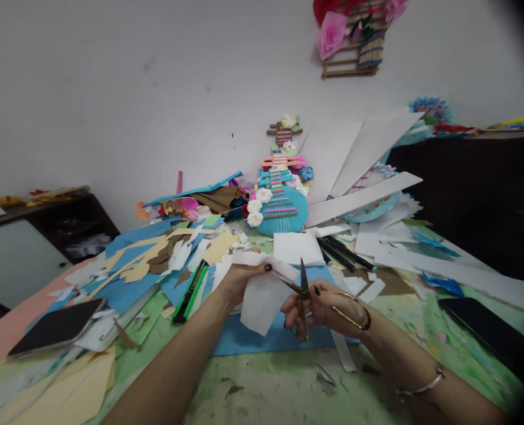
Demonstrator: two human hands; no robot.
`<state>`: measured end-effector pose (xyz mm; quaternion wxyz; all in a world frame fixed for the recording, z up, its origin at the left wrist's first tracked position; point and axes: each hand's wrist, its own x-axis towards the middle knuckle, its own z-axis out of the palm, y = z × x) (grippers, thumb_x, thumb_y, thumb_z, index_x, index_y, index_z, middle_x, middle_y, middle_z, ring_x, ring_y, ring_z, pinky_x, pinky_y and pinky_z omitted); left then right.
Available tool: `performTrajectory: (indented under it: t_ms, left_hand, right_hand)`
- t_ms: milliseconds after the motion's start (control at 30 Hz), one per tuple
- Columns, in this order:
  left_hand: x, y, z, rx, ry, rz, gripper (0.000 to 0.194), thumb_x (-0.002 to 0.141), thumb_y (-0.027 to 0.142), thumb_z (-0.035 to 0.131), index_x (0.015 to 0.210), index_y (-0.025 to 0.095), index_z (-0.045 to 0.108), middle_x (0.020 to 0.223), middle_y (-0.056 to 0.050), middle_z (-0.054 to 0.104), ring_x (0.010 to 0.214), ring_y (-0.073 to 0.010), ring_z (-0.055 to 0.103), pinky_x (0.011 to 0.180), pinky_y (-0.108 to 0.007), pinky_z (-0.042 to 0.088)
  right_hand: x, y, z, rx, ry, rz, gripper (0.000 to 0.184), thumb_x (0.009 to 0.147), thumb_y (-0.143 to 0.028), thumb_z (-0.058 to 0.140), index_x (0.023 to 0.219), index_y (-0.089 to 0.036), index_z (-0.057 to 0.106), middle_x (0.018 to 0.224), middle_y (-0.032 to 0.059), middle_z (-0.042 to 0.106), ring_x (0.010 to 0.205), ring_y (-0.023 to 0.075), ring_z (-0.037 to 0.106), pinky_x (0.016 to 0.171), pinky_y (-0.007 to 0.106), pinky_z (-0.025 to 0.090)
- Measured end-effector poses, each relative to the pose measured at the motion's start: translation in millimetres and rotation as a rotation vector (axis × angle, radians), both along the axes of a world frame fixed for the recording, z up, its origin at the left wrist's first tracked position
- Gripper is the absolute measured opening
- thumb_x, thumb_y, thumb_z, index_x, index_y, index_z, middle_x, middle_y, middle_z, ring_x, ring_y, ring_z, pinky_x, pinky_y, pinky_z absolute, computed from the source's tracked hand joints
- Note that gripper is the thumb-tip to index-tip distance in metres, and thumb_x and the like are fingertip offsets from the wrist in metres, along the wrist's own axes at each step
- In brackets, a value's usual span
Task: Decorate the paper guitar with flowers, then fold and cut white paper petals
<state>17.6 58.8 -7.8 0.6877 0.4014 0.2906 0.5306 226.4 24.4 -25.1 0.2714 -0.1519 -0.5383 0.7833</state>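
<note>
My left hand [241, 283] pinches a sheet of white paper [264, 301] above the blue sheet [231, 339] on the table. In my right hand [317, 307] is a pair of scissors [305, 288] with gold handles and dark blades, spread apart. One blade reaches to the paper's right edge, close to my left thumb; whether it touches the paper I cannot tell. Behind my hands lies a stack of white paper squares [296, 248]. A white paper strip [343, 349] rests below my right hand.
A green box cutter [190, 293] lies left of my left arm among paper scraps [156, 257]. Black pens [344, 252] lie behind my right hand. Dark phones lie at left [58, 326] and right [487, 333]. A blue paper lute-shaped craft [284, 209] leans against the wall.
</note>
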Motion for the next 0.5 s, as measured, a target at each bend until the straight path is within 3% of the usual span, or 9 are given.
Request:
performTrajectory:
  t_ms: [500]
  left_hand:
    - [-0.8, -7.7, 1.5, 0.0, -0.062, -0.136, 0.034, 0.053, 0.014, 0.078, 0.071, 0.016, 0.048, 0.063, 0.002, 0.063, 0.052, -0.013, 0.059, 0.051, -0.022, 0.042]
  right_hand:
    - [5.0, 4.4, -2.9, 0.006, 0.055, 0.041, 0.06, 0.08, -0.057, 0.054, 0.105, -0.003, 0.064, 0.092, 0.0192, 0.067, 0.07, 0.0162, 0.061, 0.069, 0.031, 0.047]
